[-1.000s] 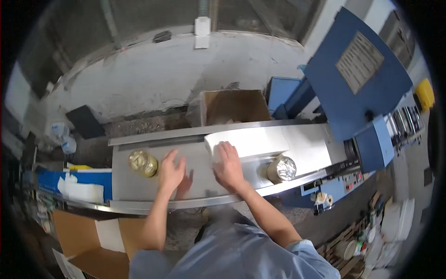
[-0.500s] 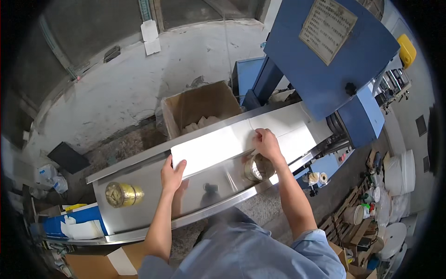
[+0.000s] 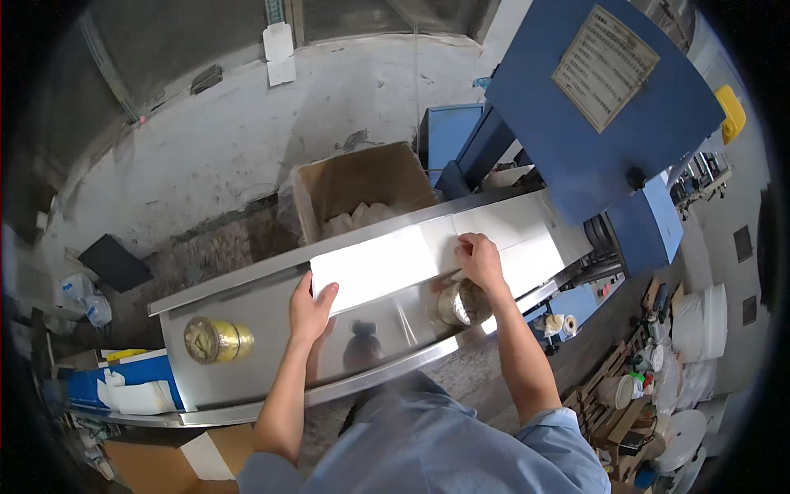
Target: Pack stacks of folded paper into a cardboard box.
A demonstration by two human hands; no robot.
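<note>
Nearest, the metal tabletop (image 3: 255, 375) has a raised near rim; a silvery wrapped cylinder (image 3: 465, 305) sits just inside it, close by the R wrist, so a careless elbow or a quick pull back w/ that arm could knock it (can't tell how heavy it is). A yellowish cylinder (image 3: 216, 340) sits to the L, well apart from both hands, so less at risk. Further in, the L hand (image 3: 310, 314) has its grip on the L end of a long white stack (image 3: 374, 270), thumb at the near corner, fingers round the end; the R hand (image 3: 483, 263) has curled fingers at the near edge toward the R end, but can't tell if that grip is pinching or only resting. Stack's on the far half of the tabletop, approx. parallel to the far rail (image 3: 247, 276): long axis runs lower L to upper R, R end pointing at the blue machine (image 3: 609, 107). Risk here: if the two hands press unevenly, sheets could fan or skew; if the R end rides onto the other white sheets (image 3: 506, 218), edges could catch and crease. Beyond the rail there's an open cardboard box (image 3: 362, 177); loose sheets pushed too far could slip over into it.
</note>
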